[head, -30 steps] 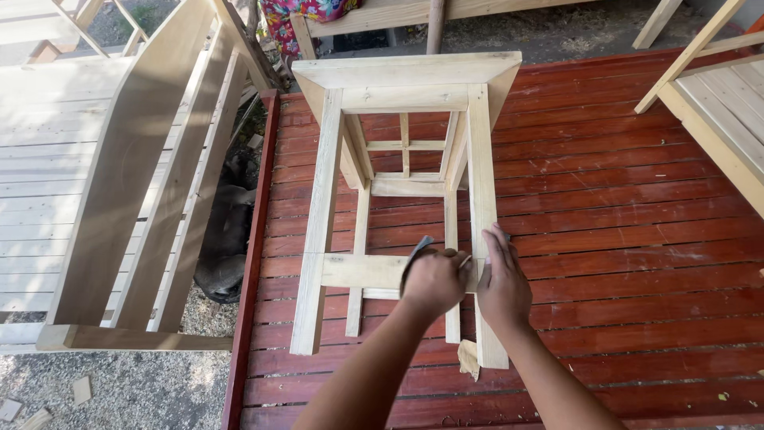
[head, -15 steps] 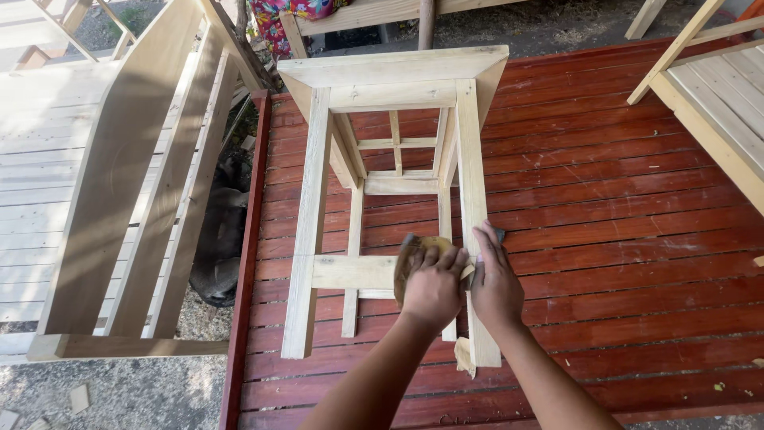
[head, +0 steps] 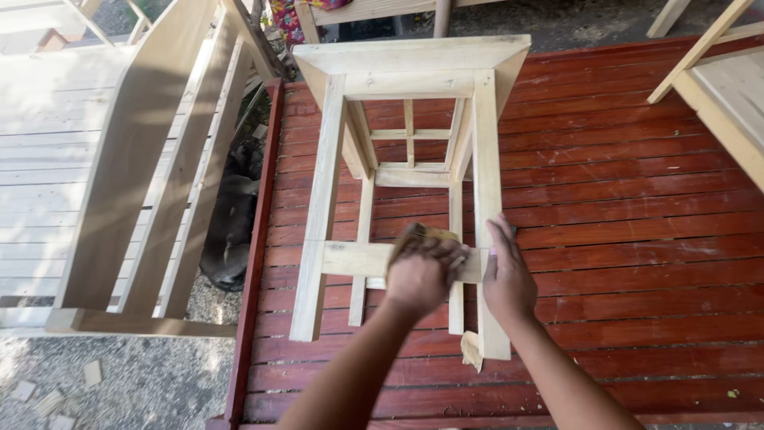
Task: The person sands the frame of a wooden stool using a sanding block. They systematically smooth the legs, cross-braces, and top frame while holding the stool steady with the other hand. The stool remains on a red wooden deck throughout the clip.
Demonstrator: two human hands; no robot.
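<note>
Pale bare-wood stool (head: 406,95) upright; blurred, probably sandpaper (head: 426,236) on its rail.

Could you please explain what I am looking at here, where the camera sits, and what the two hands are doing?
The camera sits on a person's head and looks down at their own bare hands. An unfinished pale wooden stool frame lies on its side on a red-brown slatted wooden platform. The left hand presses a small tan sheet, probably sandpaper, against the stool's lower crossbar. The right hand rests flat on a stool leg. A pale wooden bench stands on the left.
</note>
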